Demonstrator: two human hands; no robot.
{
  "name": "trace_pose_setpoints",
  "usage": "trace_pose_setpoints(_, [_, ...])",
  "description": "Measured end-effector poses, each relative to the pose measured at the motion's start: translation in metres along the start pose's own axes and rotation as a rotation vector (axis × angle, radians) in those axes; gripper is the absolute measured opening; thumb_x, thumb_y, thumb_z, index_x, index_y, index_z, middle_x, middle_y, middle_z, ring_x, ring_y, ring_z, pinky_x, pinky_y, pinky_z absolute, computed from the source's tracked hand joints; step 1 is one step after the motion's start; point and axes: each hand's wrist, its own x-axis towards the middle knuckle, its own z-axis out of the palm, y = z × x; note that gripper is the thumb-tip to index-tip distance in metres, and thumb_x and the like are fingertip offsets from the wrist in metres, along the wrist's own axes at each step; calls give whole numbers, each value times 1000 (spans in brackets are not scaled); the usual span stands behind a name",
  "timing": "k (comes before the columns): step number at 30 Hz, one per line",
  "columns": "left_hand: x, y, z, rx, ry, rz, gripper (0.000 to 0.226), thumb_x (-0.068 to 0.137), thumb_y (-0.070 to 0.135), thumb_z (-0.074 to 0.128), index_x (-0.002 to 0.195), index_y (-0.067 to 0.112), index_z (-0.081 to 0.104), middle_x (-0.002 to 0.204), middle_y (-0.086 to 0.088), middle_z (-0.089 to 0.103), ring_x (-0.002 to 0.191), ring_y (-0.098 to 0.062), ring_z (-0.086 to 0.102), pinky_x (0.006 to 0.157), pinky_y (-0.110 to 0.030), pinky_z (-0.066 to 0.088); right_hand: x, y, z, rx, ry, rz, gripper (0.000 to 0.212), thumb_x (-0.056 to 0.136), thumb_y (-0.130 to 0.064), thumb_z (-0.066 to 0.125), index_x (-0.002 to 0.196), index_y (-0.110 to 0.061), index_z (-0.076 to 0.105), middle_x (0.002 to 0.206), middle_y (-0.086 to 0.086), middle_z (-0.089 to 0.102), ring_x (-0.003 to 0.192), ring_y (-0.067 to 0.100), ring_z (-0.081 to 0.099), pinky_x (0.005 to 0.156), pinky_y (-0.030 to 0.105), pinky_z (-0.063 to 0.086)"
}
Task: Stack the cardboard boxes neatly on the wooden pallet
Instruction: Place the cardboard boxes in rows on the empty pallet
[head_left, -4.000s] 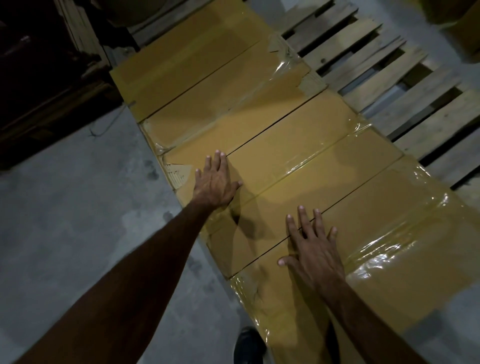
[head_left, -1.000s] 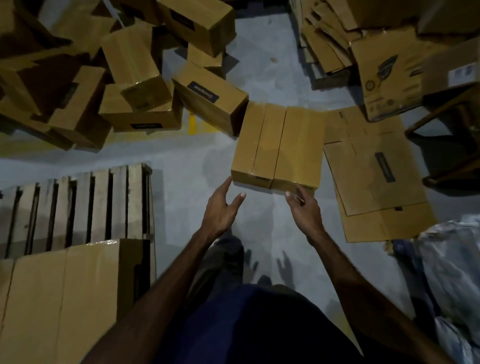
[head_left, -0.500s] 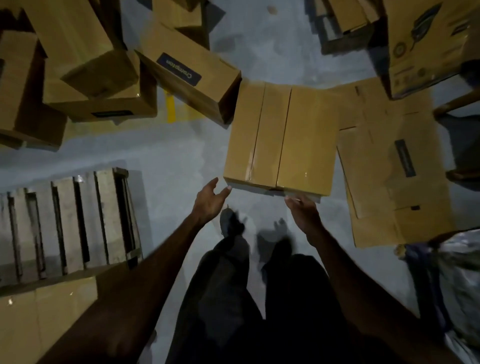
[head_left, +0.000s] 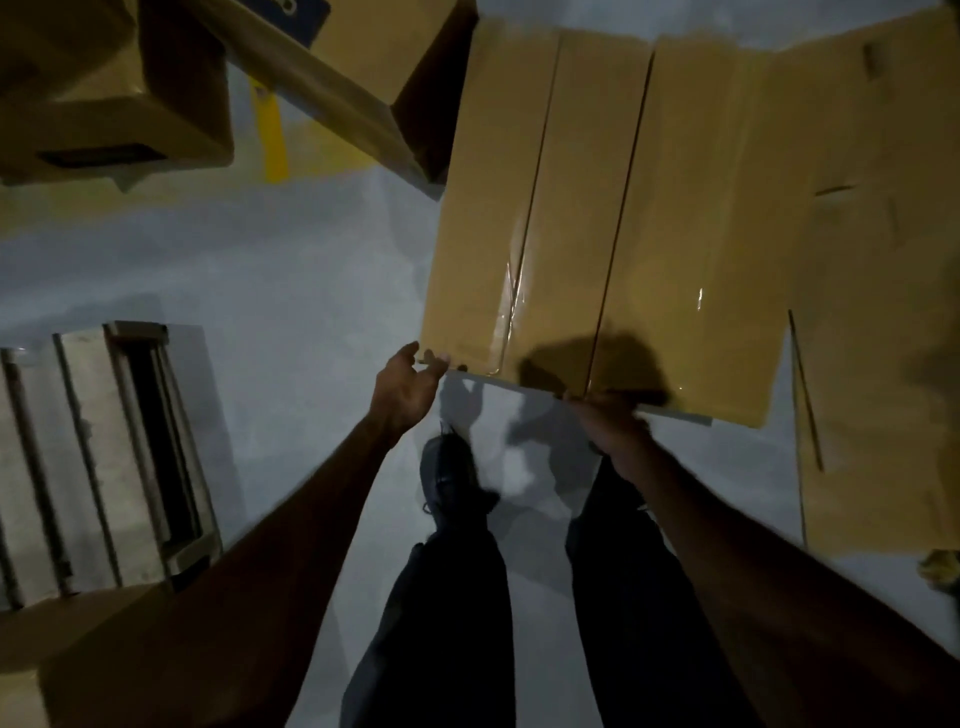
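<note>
1. The left hand (head_left: 408, 387) had its fingertips touching the near left corner of a taped cardboard box (head_left: 597, 208), fingers loosely bent, not yet closed round it.
2. The right hand (head_left: 610, 421) gripped that box's near edge, fingers curled under it (blurred).
3. That one box lay on the grey floor (head_left: 311, 270), against flattened cardboard (head_left: 862, 260) on its right.
4. Two more boxes (head_left: 119, 119) sat far left.
5. One wooden pallet (head_left: 93, 452) lay at the left, apart from the box.
</note>
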Motion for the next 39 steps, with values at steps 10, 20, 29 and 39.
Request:
trace_pose_setpoints(10, [78,-28,36,-46,75,-10,42,92,35,72,130,19,68,118,1,73,106,-23,61,88,-32,45,60,39,53,66,115,-35,46,107,-41,56,132,-3,66,133,13,64,123,31,58,80,21,26])
trace_pose_setpoints(20, [-24,20,-7,-326,412,150,25,89,43,67,83,19,71,86,-2,73,83,-21,68,72,-38,54,-59,-9,-7,309,579,-226,30,98,-62,59,77,-42,67,77,-11,58,74,10,55,66,11,42])
trace_pose_setpoints(29, [-168,118,-72,-533,585,108,37,92,41,68,75,14,49,70,0,53,66,-18,51,62,-34,43,-195,-118,-80,434,798,-221,41,89,-47,79,88,-10,60,85,1,57,81,22,57,70,33,41])
trace_pose_setpoints(39, [-351,113,-135,-764,685,-267,39,83,42,74,72,11,52,70,-5,58,67,-25,58,69,-40,54,-338,-208,-111,238,507,-432,41,81,-57,77,90,-17,75,91,-3,73,84,19,67,76,34,53])
